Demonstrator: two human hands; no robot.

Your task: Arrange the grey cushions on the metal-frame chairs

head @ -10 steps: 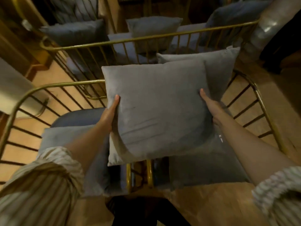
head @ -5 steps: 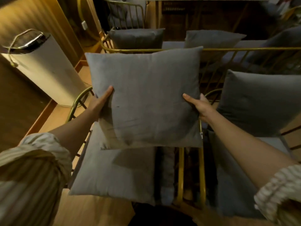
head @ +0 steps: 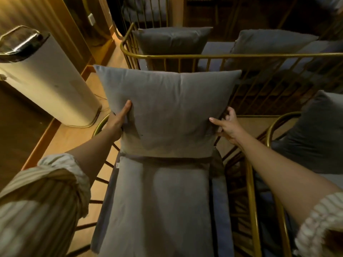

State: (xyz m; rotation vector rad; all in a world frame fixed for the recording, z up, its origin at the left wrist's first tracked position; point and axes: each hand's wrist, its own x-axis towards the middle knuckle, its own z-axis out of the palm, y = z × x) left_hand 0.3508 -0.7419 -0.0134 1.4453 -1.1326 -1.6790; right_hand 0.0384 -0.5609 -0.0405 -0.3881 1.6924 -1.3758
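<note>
A square grey cushion (head: 167, 106) stands upright at the back of a gold metal-frame chair (head: 250, 201), its lower edge resting on the grey seat cushion (head: 157, 210). My left hand (head: 118, 121) grips the cushion's left edge, thumb on the front. My right hand (head: 228, 125) is at the cushion's right edge with fingers spread, index finger touching the fabric. Whether it still grips is unclear.
A white cylindrical appliance (head: 46, 80) stands on the floor at left beside a wooden wall. Behind is a gold-railed bench (head: 222, 56) holding grey cushions (head: 172, 39). Another chair with a dark grey cushion (head: 315, 132) stands close on the right.
The cushion went from being held in the air to standing against the left chair's back on its seat. My right hand's fingers have loosened and spread at the edge.
</note>
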